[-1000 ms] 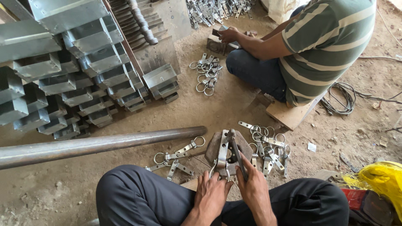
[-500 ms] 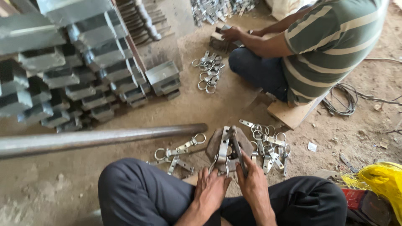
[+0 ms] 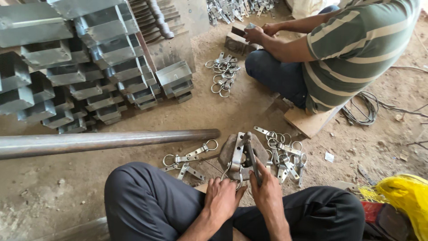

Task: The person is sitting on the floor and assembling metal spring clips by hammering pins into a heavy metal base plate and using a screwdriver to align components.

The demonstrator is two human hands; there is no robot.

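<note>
Stacked grey sheet-metal channels [image 3: 67, 62] at upper left on the dirt floor [image 3: 53, 192], a smaller stack of the same [image 3: 174, 79] just beside them. Long steel pipe [image 3: 107, 140] lying across the floor from the left edge, ending near the block. Co-worker in a striped shirt [image 3: 356, 49] seated at upper right on a wooden board [image 3: 307, 122], hands on a block [image 3: 236, 41]; loose ringed clasps [image 3: 222, 73] on the floor near that person's knee. Coiled wire [image 3: 363, 107] at right; yellow bag [image 3: 405, 196] at lower right.

Rounded block [image 3: 232, 154] on the floor between the wearer's knees, a metal clasp [image 3: 237, 156] laid upright across it. Left hand [image 3: 221, 196] at the lower end of the clasp, fingers curled there; grip on the clasp's ring not clearly visible. Right hand [image 3: 266, 189] clenched around a thin metal rod [image 3: 252, 154], rod touching the clasp. Finished clasps [image 3: 187, 161] left of the block; another pile [image 3: 283, 154] right of it.
</note>
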